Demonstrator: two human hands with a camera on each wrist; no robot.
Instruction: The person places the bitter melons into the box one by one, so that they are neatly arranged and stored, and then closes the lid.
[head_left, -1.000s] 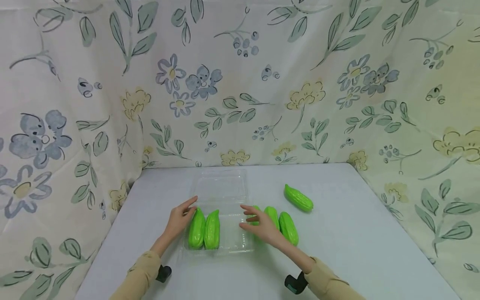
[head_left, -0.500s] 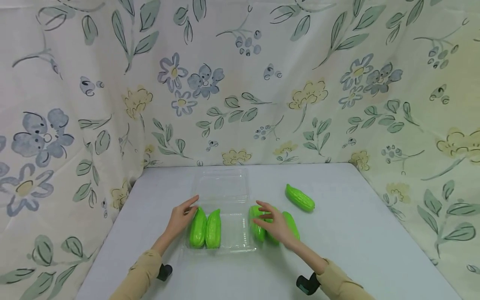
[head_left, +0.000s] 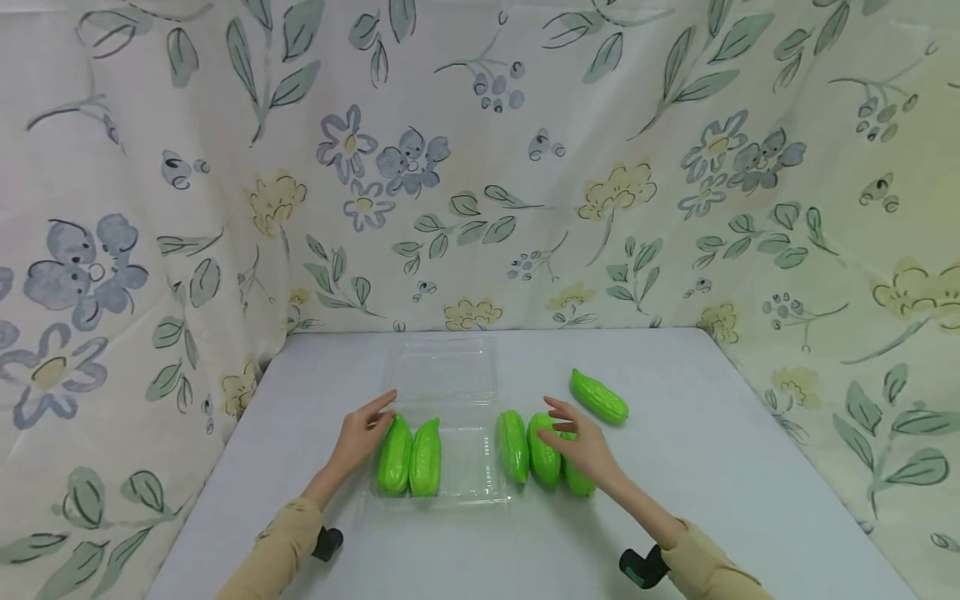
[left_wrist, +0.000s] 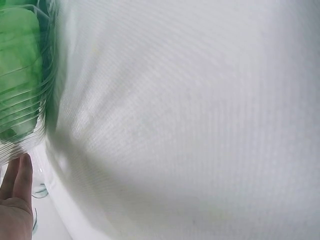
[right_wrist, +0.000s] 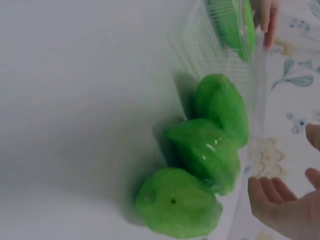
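A clear plastic clamshell box (head_left: 470,467) lies opened flat on the table, its lid (head_left: 444,372) folded to the back. Two glossy green bitter melons (head_left: 425,458) lie side by side in its left half. My left hand (head_left: 360,439) is at the box's back left corner, with straight fingers against the wall in the left wrist view. Three more bitter melons (head_left: 513,447) stand in a row just right of the box. Above the rightmost of these hovers my right hand (head_left: 587,450), fingers spread and holding nothing; it partly hides that melon in the head view.
One further bitter melon (head_left: 599,397) lies slantwise behind the row, toward the back right. The white table (head_left: 720,467) ends at a hanging floral cloth (head_left: 480,167) at the back and sides. Black wrist devices (head_left: 645,568) sit below both hands.
My right hand has moved from over the box's right side to the right, across the row of melons, uncovering the nearest ones. My left hand has stayed at the box corner.
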